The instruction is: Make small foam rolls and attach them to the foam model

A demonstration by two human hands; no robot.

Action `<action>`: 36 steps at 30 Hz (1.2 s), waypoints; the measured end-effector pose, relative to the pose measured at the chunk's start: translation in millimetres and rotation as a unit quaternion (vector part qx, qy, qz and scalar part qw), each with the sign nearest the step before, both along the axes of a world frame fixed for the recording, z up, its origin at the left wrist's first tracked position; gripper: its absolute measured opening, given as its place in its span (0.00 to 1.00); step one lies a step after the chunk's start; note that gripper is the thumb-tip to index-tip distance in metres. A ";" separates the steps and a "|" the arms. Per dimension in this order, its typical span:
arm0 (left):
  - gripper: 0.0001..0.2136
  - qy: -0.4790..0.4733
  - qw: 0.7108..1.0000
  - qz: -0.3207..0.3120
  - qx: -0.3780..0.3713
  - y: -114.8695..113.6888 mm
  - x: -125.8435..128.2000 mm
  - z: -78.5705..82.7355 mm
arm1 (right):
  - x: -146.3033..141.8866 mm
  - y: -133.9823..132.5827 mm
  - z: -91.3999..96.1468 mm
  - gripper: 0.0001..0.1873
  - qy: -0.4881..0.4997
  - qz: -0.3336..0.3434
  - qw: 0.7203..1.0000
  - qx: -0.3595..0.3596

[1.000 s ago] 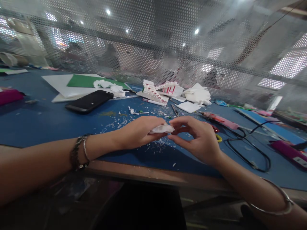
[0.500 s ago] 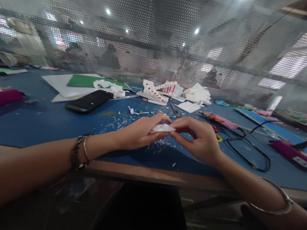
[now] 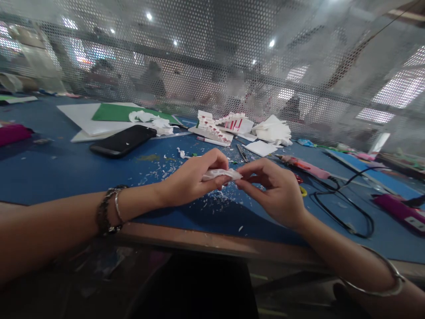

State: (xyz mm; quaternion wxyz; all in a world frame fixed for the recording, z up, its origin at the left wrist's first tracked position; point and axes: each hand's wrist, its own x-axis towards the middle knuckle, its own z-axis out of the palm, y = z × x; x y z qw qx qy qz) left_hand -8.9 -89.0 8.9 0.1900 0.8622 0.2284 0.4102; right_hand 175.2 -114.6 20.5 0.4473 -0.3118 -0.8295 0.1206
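A small white piece [image 3: 215, 174], crumpled like thin paper or tissue, lies level between my two hands above the table's front part. My left hand [image 3: 192, 179] grips it with the thumb below and curled fingers behind. At its right end, the thumb and index fingertip of my right hand [image 3: 275, 186] pinch the narrow tip. Under both hands, white paper scraps [image 3: 212, 199] are scattered over the blue tabletop [image 3: 159, 217]. Whatever is inside the white piece is hidden.
A black phone [image 3: 122, 141] lies left, before green and white sheets [image 3: 109, 113]. White-and-red paper pieces [image 3: 212, 128] and a white paper stack [image 3: 272, 130] stand behind my hands. Right are a pink glue gun [image 3: 305, 166] with black cord [image 3: 348, 212] and a purple case [image 3: 398, 212].
My left fingers have curled in more and shifted slightly along the white piece, showing more of it. My right hand stays at its right end, fingertips barely moved.
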 end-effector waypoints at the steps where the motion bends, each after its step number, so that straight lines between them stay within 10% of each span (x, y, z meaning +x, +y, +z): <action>1: 0.07 -0.001 1.000 -0.005 -0.006 0.0 0.2 -0.2 | -0.1 -0.3 0.1 0.04 -0.001 -0.001 1.000 0.002; 17: 0.02 -0.021 0.997 0.009 0.073 -1.3 0.3 0.7 | -0.3 0.1 -1.9 0.05 0.024 0.023 0.999 -0.004; 36: 0.03 -0.091 0.977 -0.112 -0.159 0.0 3.6 -3.9 | 0.2 -0.1 -0.3 0.06 0.049 0.044 0.996 -0.053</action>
